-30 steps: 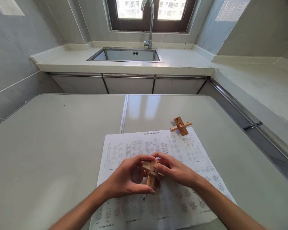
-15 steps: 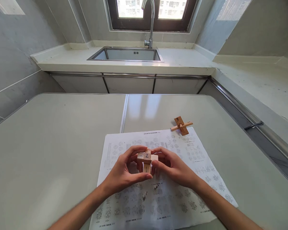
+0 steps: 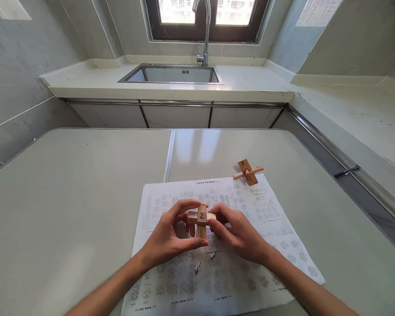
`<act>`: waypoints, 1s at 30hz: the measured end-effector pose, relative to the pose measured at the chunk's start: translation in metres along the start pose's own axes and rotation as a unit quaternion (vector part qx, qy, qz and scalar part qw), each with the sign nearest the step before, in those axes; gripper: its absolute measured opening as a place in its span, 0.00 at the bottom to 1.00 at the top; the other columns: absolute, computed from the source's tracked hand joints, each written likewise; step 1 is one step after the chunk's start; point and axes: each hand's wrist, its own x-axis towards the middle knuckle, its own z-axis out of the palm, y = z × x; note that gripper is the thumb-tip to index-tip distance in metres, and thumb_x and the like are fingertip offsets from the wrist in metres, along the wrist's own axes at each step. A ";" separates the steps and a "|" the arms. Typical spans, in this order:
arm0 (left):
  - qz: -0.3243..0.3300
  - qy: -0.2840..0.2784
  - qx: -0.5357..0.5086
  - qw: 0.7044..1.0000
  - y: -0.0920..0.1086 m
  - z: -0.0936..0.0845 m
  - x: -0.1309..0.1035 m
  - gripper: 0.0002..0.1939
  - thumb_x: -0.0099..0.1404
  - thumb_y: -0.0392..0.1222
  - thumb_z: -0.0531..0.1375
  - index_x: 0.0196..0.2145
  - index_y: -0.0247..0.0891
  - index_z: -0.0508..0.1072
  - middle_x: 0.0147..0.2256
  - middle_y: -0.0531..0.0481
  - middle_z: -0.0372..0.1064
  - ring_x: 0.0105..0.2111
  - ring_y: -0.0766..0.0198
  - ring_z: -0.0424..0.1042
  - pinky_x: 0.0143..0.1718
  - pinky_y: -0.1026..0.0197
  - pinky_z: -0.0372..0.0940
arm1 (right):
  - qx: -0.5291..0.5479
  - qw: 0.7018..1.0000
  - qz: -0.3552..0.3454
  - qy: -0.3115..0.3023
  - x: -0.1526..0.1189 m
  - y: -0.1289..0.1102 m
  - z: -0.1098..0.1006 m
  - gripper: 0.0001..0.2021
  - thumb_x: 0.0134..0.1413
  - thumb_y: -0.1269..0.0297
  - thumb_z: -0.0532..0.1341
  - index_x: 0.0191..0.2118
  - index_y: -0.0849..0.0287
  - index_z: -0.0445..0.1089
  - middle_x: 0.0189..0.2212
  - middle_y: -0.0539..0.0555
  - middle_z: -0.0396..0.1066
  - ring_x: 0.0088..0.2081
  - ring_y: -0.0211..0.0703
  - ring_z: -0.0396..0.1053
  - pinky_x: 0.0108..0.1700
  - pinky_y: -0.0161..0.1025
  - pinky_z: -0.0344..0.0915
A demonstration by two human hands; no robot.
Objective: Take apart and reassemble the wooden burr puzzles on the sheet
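A small cross-shaped wooden burr puzzle (image 3: 202, 218), its light blocks interlocked and the front one marked with a "2", is held just above a printed sheet (image 3: 174, 281). My left hand (image 3: 171, 235) grips it from the left, index finger at the top and thumb at the bottom end of the upright block. From the right side, my right hand (image 3: 233, 226) pinches the end of the sideways block between thumb and forefinger. The far side of the puzzle is hidden.
Another wooden puzzle assembly (image 3: 248, 172) of crossed pieces lies at the sheet's upper right corner. The sheet rests on a pale table (image 3: 69, 197). Beyond it are a counter with a sink (image 3: 171, 74), a faucet (image 3: 206, 35) and a window.
The right fingers have drawn closer together on the end of the sideways block. The puzzle has turned slightly in my hands, and the left hand keeps its grip.
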 end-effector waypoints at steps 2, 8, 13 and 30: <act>0.007 -0.001 0.014 1.000 0.000 0.000 0.000 0.33 0.59 0.44 0.76 0.58 0.47 0.67 0.53 0.46 0.76 0.46 0.56 0.79 0.43 0.58 0.74 | 0.008 1.000 0.006 -0.002 0.000 -0.001 0.000 0.16 0.74 0.48 0.54 0.41 0.55 0.65 0.26 0.48 0.66 0.27 0.40 0.62 0.31 0.38 0.59; 0.068 0.022 0.125 0.990 -0.005 0.001 -0.002 0.33 0.61 0.39 0.74 0.59 0.51 0.67 0.53 0.50 0.77 0.36 0.64 0.76 0.41 0.58 0.72 | 0.020 0.999 0.024 -0.019 0.000 0.002 0.001 0.19 0.75 0.47 0.51 0.37 0.55 0.64 0.24 0.47 0.64 0.26 0.39 0.59 0.30 0.38 0.56; 0.123 0.020 0.157 0.980 -0.011 0.002 -0.004 0.34 0.62 0.34 0.72 0.60 0.53 0.65 0.60 0.50 0.73 0.37 0.66 0.76 0.43 0.58 0.72 | 0.027 0.999 0.025 -0.023 0.002 0.005 0.001 0.25 0.76 0.44 0.47 0.29 0.55 0.59 0.23 0.48 0.63 0.26 0.39 0.60 0.31 0.38 0.57; 0.029 0.080 0.081 0.993 -0.005 0.001 -0.002 0.32 0.69 0.45 0.68 0.66 0.48 0.62 0.43 0.48 0.77 0.34 0.63 0.73 0.40 0.58 0.71 | 0.520 0.833 0.151 0.110 0.014 0.010 -0.018 0.15 0.63 0.55 0.69 0.34 0.59 0.67 0.25 0.46 0.65 0.21 0.28 0.60 0.20 0.26 0.60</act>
